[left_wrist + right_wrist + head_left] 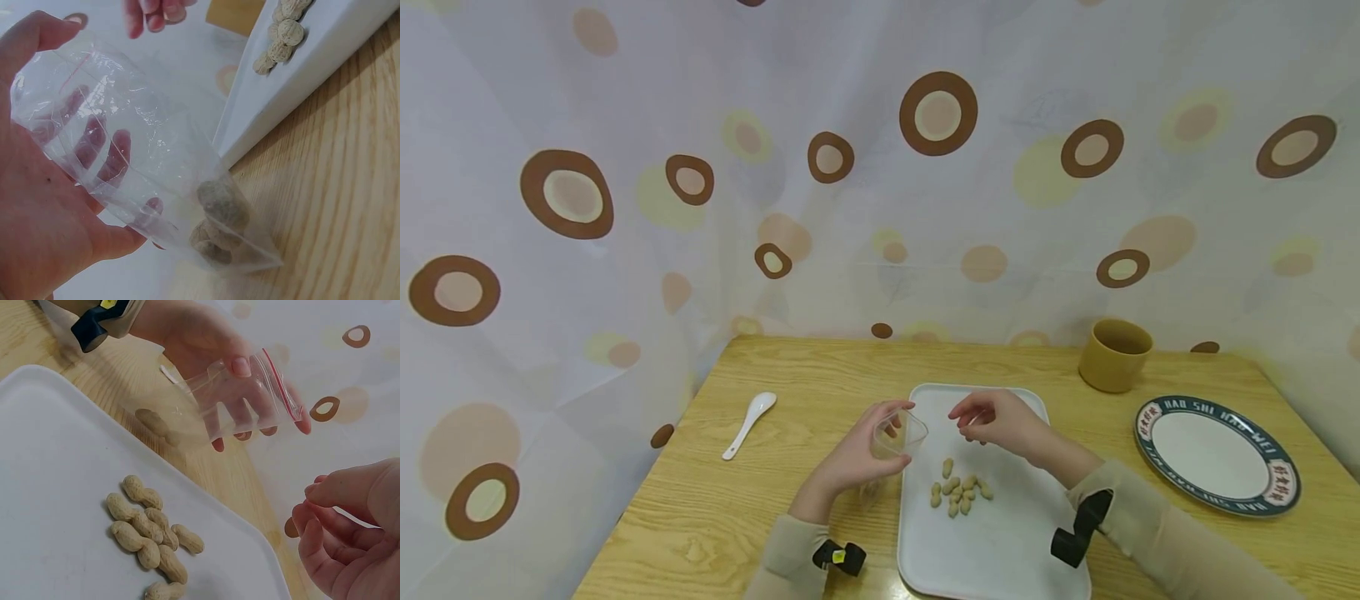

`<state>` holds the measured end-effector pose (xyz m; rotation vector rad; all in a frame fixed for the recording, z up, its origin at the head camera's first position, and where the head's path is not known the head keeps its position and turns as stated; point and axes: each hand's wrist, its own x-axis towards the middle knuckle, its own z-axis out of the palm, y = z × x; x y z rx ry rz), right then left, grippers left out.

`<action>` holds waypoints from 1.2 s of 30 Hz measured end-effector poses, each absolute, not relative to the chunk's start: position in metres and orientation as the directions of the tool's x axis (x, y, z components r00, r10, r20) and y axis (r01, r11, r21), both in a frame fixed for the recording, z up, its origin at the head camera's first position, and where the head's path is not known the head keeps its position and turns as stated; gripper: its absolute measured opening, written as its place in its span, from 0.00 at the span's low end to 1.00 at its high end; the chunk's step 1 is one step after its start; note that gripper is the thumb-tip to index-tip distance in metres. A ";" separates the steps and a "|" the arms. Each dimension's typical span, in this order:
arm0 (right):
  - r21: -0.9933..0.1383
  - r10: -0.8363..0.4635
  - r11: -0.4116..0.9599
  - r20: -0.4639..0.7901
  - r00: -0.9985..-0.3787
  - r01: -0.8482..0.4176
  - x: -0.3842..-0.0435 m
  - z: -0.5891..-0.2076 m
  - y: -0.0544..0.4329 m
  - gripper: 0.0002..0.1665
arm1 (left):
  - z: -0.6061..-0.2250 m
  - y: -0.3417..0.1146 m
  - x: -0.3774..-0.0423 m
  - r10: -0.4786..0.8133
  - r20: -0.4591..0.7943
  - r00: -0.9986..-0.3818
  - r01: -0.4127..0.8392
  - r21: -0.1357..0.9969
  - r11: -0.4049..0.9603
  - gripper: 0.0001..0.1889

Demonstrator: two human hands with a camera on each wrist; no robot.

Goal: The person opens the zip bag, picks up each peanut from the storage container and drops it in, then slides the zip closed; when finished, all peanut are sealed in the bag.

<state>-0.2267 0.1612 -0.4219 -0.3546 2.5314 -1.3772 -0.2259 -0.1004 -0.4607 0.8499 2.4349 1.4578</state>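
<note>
My left hand [865, 450] holds a clear zip-lock bag [156, 144] with its mouth spread wide, thumb and fingers around it. A red line runs along the bag's mouth, and a few peanuts [219, 219] lie in its bottom corner, over the table just left of the tray. Right of the bag, my right hand [1000, 423] hovers above the tray, fingers loosely bent, with nothing visible between them in the right wrist view. Several unshelled peanuts [147, 528] lie in a loose cluster on the white rectangular tray [1015, 533].
On the wooden table [670, 533], a white spoon [750, 423] lies to the left. A mustard-yellow mug [1114, 357] stands at the back right, behind a round plate [1217, 454] with a dark patterned rim. A dotted curtain [850, 208] hangs behind the table.
</note>
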 end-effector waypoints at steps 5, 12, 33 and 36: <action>-0.849 -0.329 0.521 -0.103 -0.939 -0.090 -0.222 -0.426 0.169 0.14 | -0.459 -0.101 -0.226 0.560 0.141 -0.816 0.389 0.852 0.352 0.36; -0.842 -0.306 0.538 -0.139 -0.942 -0.050 -0.219 -0.435 0.181 0.13 | -0.461 -0.101 -0.228 0.569 0.146 -0.810 0.397 0.849 0.347 0.36; -0.764 -0.267 0.645 -0.219 -0.938 -0.006 -0.203 -0.470 0.189 0.12 | -0.462 -0.101 -0.229 0.578 0.151 -0.802 0.404 0.850 0.338 0.36; -0.757 -0.278 0.653 -0.224 -0.934 -0.012 -0.201 -0.472 0.189 0.11 | -0.463 -0.100 -0.228 0.579 0.151 -0.801 0.404 0.850 0.338 0.36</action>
